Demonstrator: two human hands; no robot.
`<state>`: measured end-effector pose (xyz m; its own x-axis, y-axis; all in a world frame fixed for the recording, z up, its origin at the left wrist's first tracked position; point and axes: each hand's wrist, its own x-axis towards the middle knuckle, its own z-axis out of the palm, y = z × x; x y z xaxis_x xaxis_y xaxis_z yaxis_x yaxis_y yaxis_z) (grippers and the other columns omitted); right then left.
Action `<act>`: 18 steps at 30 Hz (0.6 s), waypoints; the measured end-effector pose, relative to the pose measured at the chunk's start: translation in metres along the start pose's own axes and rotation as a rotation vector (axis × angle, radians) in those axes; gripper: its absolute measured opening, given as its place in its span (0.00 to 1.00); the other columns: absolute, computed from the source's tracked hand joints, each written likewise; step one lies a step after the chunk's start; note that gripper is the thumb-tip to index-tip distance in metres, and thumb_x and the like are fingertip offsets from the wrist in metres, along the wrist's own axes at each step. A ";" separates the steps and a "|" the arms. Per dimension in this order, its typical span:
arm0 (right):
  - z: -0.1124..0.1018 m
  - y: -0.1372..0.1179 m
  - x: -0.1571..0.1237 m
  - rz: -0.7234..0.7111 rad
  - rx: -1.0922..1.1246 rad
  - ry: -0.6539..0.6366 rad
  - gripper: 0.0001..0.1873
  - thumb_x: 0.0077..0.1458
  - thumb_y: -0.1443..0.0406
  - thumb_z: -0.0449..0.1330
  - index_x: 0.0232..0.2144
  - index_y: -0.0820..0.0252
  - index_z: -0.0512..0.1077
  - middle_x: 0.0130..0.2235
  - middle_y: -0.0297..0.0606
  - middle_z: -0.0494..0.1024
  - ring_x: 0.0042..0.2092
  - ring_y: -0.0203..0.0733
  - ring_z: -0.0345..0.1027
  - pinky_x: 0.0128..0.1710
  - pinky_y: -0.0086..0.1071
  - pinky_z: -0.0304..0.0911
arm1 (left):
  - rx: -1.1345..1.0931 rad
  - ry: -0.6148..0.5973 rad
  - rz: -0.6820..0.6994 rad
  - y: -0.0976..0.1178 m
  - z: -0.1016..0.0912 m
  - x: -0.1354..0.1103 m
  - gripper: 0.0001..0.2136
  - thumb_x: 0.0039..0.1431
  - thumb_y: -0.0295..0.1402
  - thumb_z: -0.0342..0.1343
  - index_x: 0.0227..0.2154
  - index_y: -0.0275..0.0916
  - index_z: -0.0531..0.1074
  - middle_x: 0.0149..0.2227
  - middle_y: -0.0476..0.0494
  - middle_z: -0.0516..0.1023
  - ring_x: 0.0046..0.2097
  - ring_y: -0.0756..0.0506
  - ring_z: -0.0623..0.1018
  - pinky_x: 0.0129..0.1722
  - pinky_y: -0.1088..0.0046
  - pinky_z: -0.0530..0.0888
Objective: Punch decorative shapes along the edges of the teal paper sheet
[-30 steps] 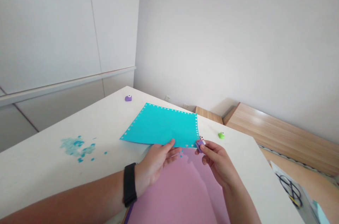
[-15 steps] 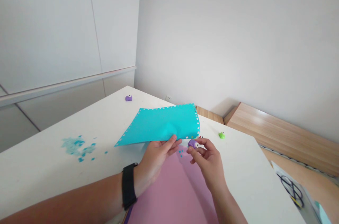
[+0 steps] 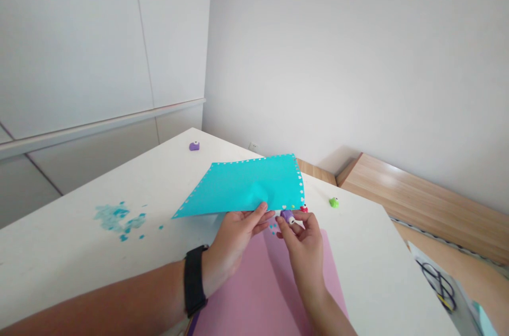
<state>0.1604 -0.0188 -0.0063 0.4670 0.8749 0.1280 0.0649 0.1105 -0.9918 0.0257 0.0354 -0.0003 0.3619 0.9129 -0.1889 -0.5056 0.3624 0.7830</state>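
Observation:
A sheet of bright blue paper (image 3: 242,185) is held up above the table, with small shapes punched along its left, far and right edges and at the right end of its near edge. My left hand (image 3: 238,235), with a black band at the wrist, pinches the near edge, thumb on top. In my right hand (image 3: 302,238), thumb and fingers close round a small purple craft punch (image 3: 287,216) at the near edge, right of my left hand. Below lies a pink sheet or folder (image 3: 242,293) with a few blue cut-outs on it.
Another purple punch (image 3: 194,146) stands near the far table corner, a green one (image 3: 333,202) to the right. A red one (image 3: 304,209) shows just behind my right fingers. Blue paper bits (image 3: 121,219) lie scattered at left. Wooden furniture (image 3: 421,193) stands beyond the table.
My right hand has moved left with the purple punch, closer to my left hand along the paper's near edge. More of the red punch shows now.

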 end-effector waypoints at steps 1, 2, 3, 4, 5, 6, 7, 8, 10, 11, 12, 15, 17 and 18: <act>0.001 0.000 0.000 0.002 0.011 0.007 0.18 0.49 0.57 0.70 0.35 0.55 0.65 0.44 0.39 0.76 0.35 0.43 0.76 0.34 0.41 0.77 | -0.007 -0.002 0.013 -0.001 0.000 0.000 0.20 0.52 0.40 0.68 0.46 0.34 0.77 0.46 0.34 0.82 0.48 0.38 0.81 0.50 0.62 0.77; 0.001 0.000 0.000 0.003 0.021 0.012 0.18 0.49 0.58 0.70 0.35 0.55 0.65 0.44 0.39 0.76 0.35 0.43 0.77 0.34 0.41 0.77 | -0.012 -0.002 0.026 -0.001 0.000 0.001 0.20 0.52 0.39 0.68 0.45 0.34 0.77 0.46 0.35 0.82 0.48 0.38 0.81 0.50 0.62 0.77; 0.002 -0.001 -0.001 0.003 0.032 0.017 0.18 0.49 0.58 0.70 0.35 0.55 0.65 0.44 0.38 0.76 0.35 0.43 0.77 0.33 0.40 0.76 | -0.014 0.000 0.038 -0.002 0.000 0.002 0.20 0.51 0.39 0.69 0.45 0.34 0.77 0.46 0.35 0.82 0.48 0.38 0.81 0.50 0.62 0.77; 0.002 -0.001 -0.001 0.002 0.041 0.020 0.18 0.49 0.58 0.70 0.35 0.55 0.65 0.43 0.38 0.76 0.35 0.43 0.77 0.33 0.40 0.76 | -0.012 0.006 0.050 -0.003 0.000 0.002 0.20 0.50 0.39 0.69 0.45 0.34 0.77 0.45 0.35 0.82 0.47 0.39 0.81 0.50 0.62 0.77; 0.003 -0.002 -0.001 0.003 0.049 0.022 0.18 0.49 0.59 0.70 0.35 0.55 0.65 0.43 0.37 0.77 0.35 0.43 0.77 0.33 0.40 0.76 | -0.007 0.013 0.062 -0.004 0.000 0.003 0.20 0.50 0.39 0.69 0.44 0.34 0.77 0.45 0.36 0.82 0.47 0.39 0.81 0.49 0.62 0.77; 0.003 -0.002 -0.002 0.005 0.055 0.025 0.18 0.49 0.59 0.70 0.35 0.56 0.65 0.42 0.37 0.77 0.35 0.43 0.77 0.33 0.39 0.76 | 0.000 0.019 0.071 -0.004 0.000 0.003 0.20 0.50 0.38 0.70 0.44 0.34 0.77 0.45 0.36 0.83 0.46 0.39 0.81 0.48 0.62 0.77; 0.004 -0.003 -0.003 0.008 0.060 0.028 0.18 0.49 0.59 0.70 0.35 0.56 0.65 0.42 0.37 0.77 0.35 0.43 0.77 0.33 0.39 0.76 | 0.007 0.022 0.080 -0.004 0.000 0.003 0.20 0.49 0.38 0.70 0.44 0.35 0.77 0.44 0.36 0.83 0.46 0.39 0.81 0.48 0.63 0.77; 0.004 -0.003 -0.003 0.012 0.064 0.030 0.18 0.49 0.59 0.70 0.35 0.56 0.65 0.42 0.37 0.77 0.35 0.43 0.77 0.33 0.39 0.76 | 0.011 0.020 0.088 -0.004 0.000 0.003 0.19 0.50 0.38 0.70 0.44 0.35 0.77 0.44 0.36 0.83 0.46 0.39 0.81 0.47 0.63 0.77; 0.004 -0.004 -0.005 0.027 0.069 0.028 0.18 0.49 0.59 0.70 0.35 0.57 0.65 0.43 0.38 0.77 0.35 0.42 0.77 0.34 0.39 0.75 | 0.015 0.007 0.096 -0.004 0.000 0.003 0.19 0.51 0.38 0.69 0.44 0.35 0.77 0.45 0.36 0.83 0.46 0.39 0.81 0.47 0.63 0.77; 0.005 -0.004 -0.005 0.032 0.073 0.028 0.18 0.49 0.59 0.70 0.35 0.57 0.65 0.42 0.38 0.77 0.35 0.42 0.77 0.34 0.39 0.75 | 0.014 -0.002 0.098 -0.004 0.000 0.003 0.19 0.51 0.38 0.69 0.44 0.35 0.77 0.46 0.36 0.82 0.47 0.39 0.81 0.48 0.63 0.77; 0.005 -0.004 -0.006 0.036 0.077 0.027 0.18 0.49 0.59 0.70 0.35 0.57 0.65 0.41 0.37 0.77 0.35 0.43 0.77 0.34 0.39 0.75 | 0.014 -0.011 0.099 -0.003 0.000 0.003 0.18 0.51 0.38 0.68 0.44 0.35 0.77 0.46 0.36 0.82 0.47 0.39 0.81 0.48 0.63 0.77; 0.005 -0.003 -0.006 0.036 0.093 0.029 0.18 0.49 0.59 0.70 0.35 0.57 0.65 0.40 0.37 0.78 0.34 0.43 0.77 0.35 0.40 0.75 | 0.020 -0.023 0.105 -0.004 0.000 0.003 0.18 0.53 0.37 0.68 0.45 0.35 0.77 0.47 0.36 0.82 0.48 0.39 0.80 0.49 0.63 0.77; 0.006 -0.002 -0.007 0.035 0.101 0.029 0.19 0.49 0.59 0.70 0.35 0.57 0.65 0.39 0.36 0.77 0.34 0.43 0.77 0.35 0.40 0.75 | 0.016 -0.030 0.113 -0.004 0.000 0.004 0.17 0.54 0.37 0.67 0.44 0.34 0.76 0.47 0.36 0.82 0.48 0.39 0.80 0.49 0.63 0.77; 0.006 -0.002 -0.007 0.036 0.105 0.027 0.19 0.49 0.59 0.70 0.35 0.57 0.64 0.38 0.35 0.77 0.34 0.43 0.77 0.34 0.40 0.75 | 0.011 -0.034 0.116 -0.004 0.000 0.004 0.17 0.54 0.36 0.67 0.44 0.34 0.76 0.46 0.36 0.82 0.48 0.40 0.80 0.49 0.63 0.77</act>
<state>0.1518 -0.0222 -0.0055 0.4913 0.8662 0.0907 -0.0442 0.1289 -0.9907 0.0292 0.0373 -0.0042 0.3275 0.9417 -0.0768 -0.5372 0.2525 0.8048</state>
